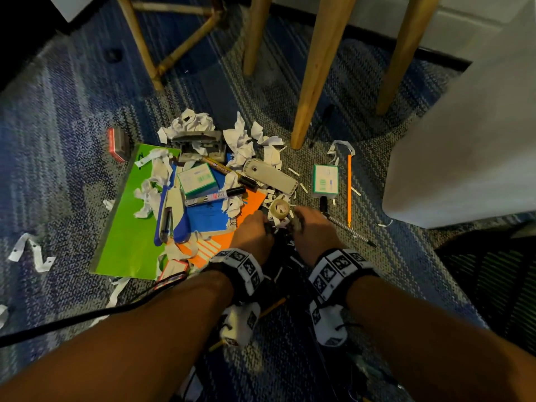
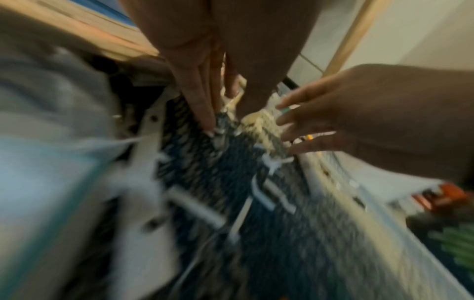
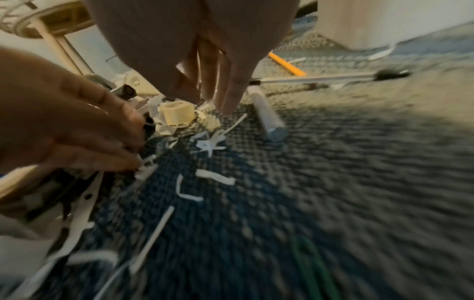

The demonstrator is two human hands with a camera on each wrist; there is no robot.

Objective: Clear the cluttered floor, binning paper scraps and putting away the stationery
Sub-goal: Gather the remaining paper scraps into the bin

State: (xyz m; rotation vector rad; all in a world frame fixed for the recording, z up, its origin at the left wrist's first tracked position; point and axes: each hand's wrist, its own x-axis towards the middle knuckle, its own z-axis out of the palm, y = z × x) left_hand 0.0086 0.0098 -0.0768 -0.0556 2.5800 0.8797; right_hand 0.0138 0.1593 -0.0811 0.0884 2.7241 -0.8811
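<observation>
Both hands reach down with fingers straight and loosely spread onto thin white paper scraps (image 3: 215,177) on the woven blue-grey carpet floor (image 1: 290,338): left hand (image 1: 253,232), right hand (image 1: 312,227). A cream tape roll (image 1: 280,208) sits between their fingertips; open carpet lies nearer the person.

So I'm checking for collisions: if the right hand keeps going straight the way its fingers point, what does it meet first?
Probably the tape roll: the right hand points forward and down, its fingers already at the carpet just beside the roll. Blur leaves the exact gap unclear.
</observation>
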